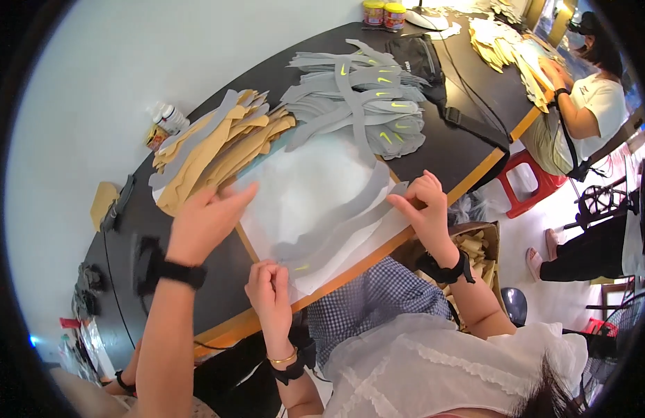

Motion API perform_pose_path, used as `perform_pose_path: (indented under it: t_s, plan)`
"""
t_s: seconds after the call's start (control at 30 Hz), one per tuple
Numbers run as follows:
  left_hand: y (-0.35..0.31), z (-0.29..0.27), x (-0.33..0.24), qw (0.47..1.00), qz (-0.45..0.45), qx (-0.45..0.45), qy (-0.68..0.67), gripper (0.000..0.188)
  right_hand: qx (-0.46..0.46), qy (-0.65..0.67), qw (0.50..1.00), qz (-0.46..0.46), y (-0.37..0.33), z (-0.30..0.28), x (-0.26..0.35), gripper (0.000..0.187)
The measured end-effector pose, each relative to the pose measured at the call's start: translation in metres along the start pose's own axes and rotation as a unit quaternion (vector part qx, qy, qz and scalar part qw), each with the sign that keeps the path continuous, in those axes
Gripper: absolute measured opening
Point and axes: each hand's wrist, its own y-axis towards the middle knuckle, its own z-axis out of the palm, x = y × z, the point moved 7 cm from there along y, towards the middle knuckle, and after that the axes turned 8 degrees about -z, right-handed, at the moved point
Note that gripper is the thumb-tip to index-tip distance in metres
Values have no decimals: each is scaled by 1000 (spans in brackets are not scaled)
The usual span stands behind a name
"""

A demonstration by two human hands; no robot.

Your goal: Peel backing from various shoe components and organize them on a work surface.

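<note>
— How was the left hand (204,223) set?

— Its grip was fully open, fingers straight and close together. It clasped nothing; the palm lay flat on the near left corner of the white sheet (312,184). I'd judge it was there as a weight, so the thin sheet could not slide or lift. The right hand was out of the picture.

— And what lay on the sheet?

— Long grey strips (354,209), curving across it from the far pile down to the front edge. A co-worker in a white blouse had two hands on them: the nearer hand (270,289) pinched the strips' lower end at the sheet's front edge, and the farther hand (423,209) pressed fingertips on the strips at the sheet's right edge. Held at both ends like that, the strips probably stayed taut and lined up.

— Where did the sheet sit?

— On the black tabletop (454,150), right at its wooden front edge, between the two people.

— Beyond it?

— Just behind the left hand, a stack of tan cut pieces (221,150) fanned out, touching the sheet's far left corner. Beside that, a pile of grey cut pieces (367,97) with yellow-green marks. Both seemed kept within easy reach. A small white bottle (170,117) stood at the wall. At the far right end another person (594,104) sat handling pale pieces, near a red stool (528,184).
</note>
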Motion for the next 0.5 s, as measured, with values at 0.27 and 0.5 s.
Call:
perform_pose_path:
  t_s: [0.27, 0.5]
  plan:
    - [7, 15, 3, 1000, 14, 14, -17, 16, -6, -16, 1000, 13, -3, -9, -9, 33]
    - [58, 41, -43, 932, 247, -32, 264, 13, 3, 17, 1000, -1, 2, 6, 7, 34]
